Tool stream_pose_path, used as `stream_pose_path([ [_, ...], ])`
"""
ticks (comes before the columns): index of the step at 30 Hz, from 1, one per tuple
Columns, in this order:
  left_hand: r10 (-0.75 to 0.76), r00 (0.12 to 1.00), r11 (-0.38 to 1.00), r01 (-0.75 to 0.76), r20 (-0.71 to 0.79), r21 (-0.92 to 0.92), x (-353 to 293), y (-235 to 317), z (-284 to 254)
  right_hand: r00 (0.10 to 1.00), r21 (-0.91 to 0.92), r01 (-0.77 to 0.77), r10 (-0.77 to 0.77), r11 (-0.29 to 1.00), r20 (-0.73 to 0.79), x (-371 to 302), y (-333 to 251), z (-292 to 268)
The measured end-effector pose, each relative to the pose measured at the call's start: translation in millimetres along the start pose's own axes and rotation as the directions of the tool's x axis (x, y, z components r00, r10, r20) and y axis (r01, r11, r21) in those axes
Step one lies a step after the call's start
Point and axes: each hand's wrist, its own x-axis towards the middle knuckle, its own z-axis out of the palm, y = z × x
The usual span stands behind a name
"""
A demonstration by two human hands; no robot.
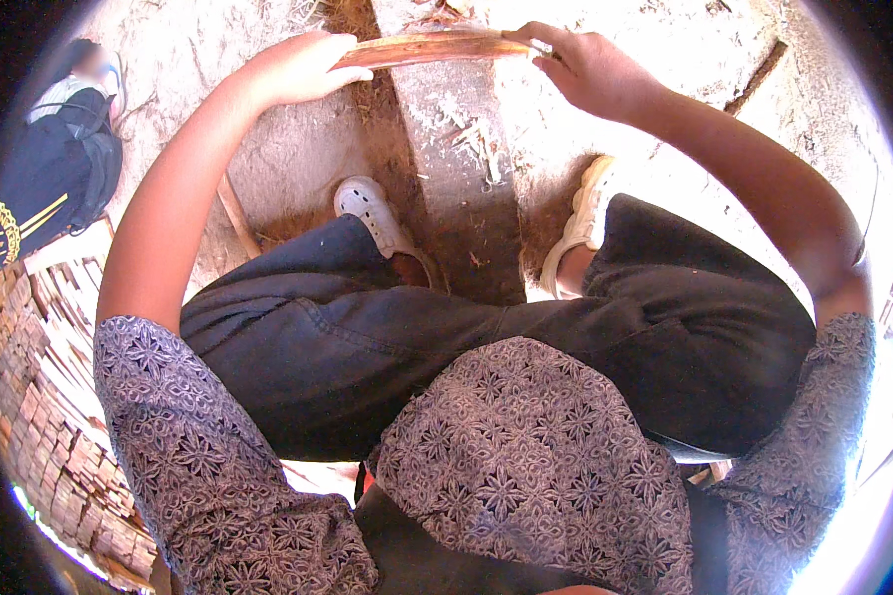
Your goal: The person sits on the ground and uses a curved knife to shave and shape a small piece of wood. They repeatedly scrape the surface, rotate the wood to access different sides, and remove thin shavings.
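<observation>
A slim, slightly bowed piece of reddish-brown wood (442, 48) spans the gap between my hands, held well out in front of me beyond my feet. Its left end sits in my left hand (303, 71), with the thumb below and fingers above. At the other end my right hand (590, 74) pinches between thumb and forefinger. A small pale bit (541, 46) shows at those right fingertips; its kind is too small to tell. Below the wood lies a broad grey plank (456, 149) on the ground, scattered with pale shavings (476, 144).
My feet, in pale clogs (372, 213), stand on either side of the plank. Stacked cut wood (55, 387) fills the left side. Beyond it, at the upper left, is another person in dark clothing (55, 169). A thin stick (236, 213) lies near my left knee.
</observation>
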Motion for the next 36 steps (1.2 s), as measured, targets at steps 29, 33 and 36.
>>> stream_pose_path([
  [29,0.035,0.998,0.999,-0.035,-0.055,0.011,1,2,12,0.996,0.111,-0.052,0.043,0.992,0.078,18,-31,0],
  [33,0.027,0.998,1.000,-0.026,-0.051,0.014,0,4,11,0.982,0.014,-0.067,0.064,0.998,0.176,20,-28,6],
  [36,0.022,0.998,1.000,-0.022,-0.059,0.006,-1,4,11,0.965,0.020,-0.052,0.045,0.998,0.259,13,-24,13],
])
